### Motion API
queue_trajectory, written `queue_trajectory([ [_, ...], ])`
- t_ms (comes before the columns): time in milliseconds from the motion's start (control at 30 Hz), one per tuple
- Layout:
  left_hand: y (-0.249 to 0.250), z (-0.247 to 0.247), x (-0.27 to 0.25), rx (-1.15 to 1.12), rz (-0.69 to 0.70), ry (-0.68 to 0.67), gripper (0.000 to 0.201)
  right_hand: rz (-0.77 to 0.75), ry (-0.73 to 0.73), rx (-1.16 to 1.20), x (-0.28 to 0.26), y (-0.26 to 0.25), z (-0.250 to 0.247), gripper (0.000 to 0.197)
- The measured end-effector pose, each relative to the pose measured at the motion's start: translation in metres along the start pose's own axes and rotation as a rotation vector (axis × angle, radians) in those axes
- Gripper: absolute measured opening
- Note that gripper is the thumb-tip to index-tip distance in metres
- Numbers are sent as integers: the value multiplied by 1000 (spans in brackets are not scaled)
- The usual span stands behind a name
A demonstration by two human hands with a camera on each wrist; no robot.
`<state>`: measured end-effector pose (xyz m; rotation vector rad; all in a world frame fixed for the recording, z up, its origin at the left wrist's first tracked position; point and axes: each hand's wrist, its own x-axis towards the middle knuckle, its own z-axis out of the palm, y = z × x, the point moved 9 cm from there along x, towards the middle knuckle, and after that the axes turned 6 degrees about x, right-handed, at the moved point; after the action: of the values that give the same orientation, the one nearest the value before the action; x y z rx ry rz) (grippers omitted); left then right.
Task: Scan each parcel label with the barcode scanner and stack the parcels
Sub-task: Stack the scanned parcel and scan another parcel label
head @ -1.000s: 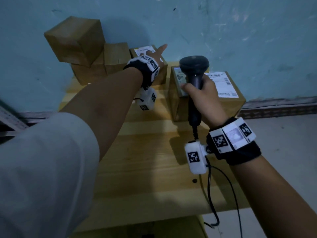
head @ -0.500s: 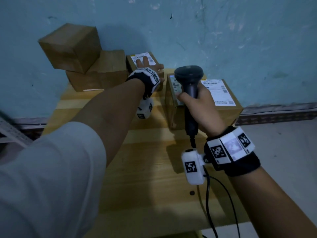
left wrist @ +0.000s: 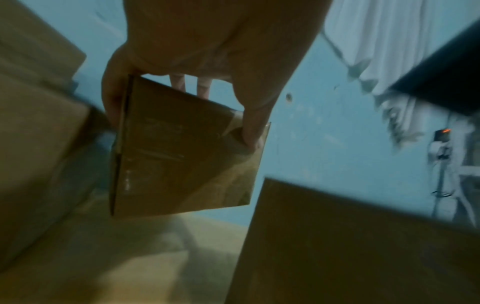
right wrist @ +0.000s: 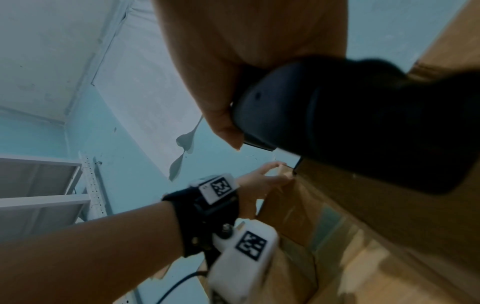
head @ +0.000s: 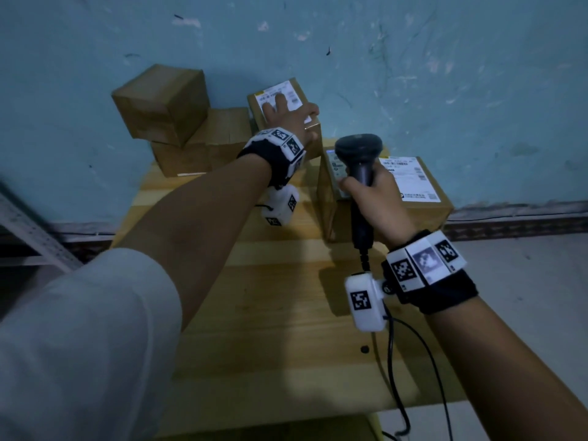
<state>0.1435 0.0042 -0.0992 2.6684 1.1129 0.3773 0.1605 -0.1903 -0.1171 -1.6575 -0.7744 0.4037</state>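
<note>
Small brown parcel (head: 288, 116), white label on top, lifted above the counter (head: 270, 313) near the wall; left hand (head: 291, 117) fingers (left wrist: 253, 125) clamp its sides. Right hand (head: 374, 202) fingers wrap the black scanner (head: 359, 160) over a larger labelled parcel (head: 413, 192). Plain boxes (head: 178, 122) stacked left.

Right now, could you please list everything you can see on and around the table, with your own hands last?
Small parcel: one, brown, white label, lifted at the back, in left hand.
Large parcel: one, brown, white label, on the table's right.
Plain boxes: three, brown, stacked back left.
Scanner: one, black, corded, over the large parcel.
Table: one, light wood.
Shelving: grey, far left.
Wall: blue.
Hands: left grips the small parcel; right holds the scanner.
</note>
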Motion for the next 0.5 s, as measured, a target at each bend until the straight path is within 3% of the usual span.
queue_trajectory([
  [100,4,-25,-20,3,32,67,42,6,0,-1,-3,-4,1,16],
  [200,1,-47,-46,2,33,137,39,25,33,5,-7,-6,-2,31],
  [500,-27,-101,-131,-20,20,159,38,38,64,-166,-30,-32,-1,34],
])
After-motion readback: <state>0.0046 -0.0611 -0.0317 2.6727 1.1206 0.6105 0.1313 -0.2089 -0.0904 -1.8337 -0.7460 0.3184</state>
